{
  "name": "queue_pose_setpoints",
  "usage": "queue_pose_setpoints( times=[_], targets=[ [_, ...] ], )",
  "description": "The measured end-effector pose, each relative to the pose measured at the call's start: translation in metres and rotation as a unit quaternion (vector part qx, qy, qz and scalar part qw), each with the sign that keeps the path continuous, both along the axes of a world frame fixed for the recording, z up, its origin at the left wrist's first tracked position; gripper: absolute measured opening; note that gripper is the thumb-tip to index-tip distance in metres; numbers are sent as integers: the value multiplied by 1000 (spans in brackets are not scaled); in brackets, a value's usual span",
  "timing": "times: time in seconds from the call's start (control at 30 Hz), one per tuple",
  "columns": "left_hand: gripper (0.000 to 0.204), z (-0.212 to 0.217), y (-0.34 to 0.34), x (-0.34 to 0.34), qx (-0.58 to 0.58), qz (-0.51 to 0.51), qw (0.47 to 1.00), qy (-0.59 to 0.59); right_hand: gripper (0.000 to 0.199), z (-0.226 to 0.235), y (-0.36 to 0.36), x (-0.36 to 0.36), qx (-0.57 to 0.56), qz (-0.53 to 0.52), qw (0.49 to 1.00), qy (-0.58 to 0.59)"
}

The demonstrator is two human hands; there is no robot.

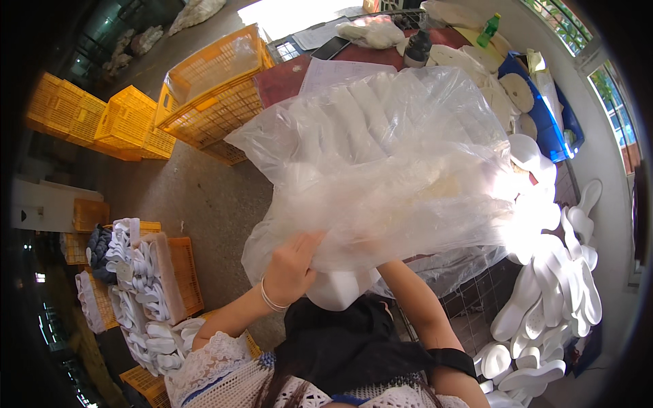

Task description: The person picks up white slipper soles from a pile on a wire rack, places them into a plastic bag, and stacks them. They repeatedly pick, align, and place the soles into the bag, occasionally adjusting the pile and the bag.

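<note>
- Clear plastic bag spreads before me, white pieces showing through, covering much of the red tabletop.
- One white block-like piece sits at its near edge, between my hands.
- My left hand, partly bent, touches the bag; I can't tell its grip. My right hand blurs behind film, opening hidden.
- Two bottles, one blue crate beyond.
- Paper sheet: writing too small to read.

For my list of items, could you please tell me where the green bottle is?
In the head view, the green bottle is near the upper right, right of the dark bottle and above the blue bin.
</note>
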State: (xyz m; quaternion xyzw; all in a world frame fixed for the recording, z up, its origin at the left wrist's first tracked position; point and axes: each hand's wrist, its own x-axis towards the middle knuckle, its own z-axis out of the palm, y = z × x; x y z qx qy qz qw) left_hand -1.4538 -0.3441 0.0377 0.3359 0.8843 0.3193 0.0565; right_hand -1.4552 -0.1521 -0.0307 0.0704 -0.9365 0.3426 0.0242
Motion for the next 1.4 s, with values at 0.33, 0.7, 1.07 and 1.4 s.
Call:
queue_pose_setpoints(
  times=[0.33, 0.7, 1.07, 1.4],
  targets=[
    [61, -39, -51, -44, -111, 180, 974, 77, 87, -3, -24, -62, -49, -13, 999, -9],
    [26, -106, -23, 26, 5, 148, 982, -119, 93, -10, 1, -48, -23, -44, 999, 0],
    [26, -86, -28, 71, 115, -20, 957, -265, 105, -19, -29, -129, -46, -84, 995, -6],
    [46, -34, -25, 15, -21, 46, 956, -289, 109, -52, -80, -140, 88, -67, 994, -12]
  ],
)
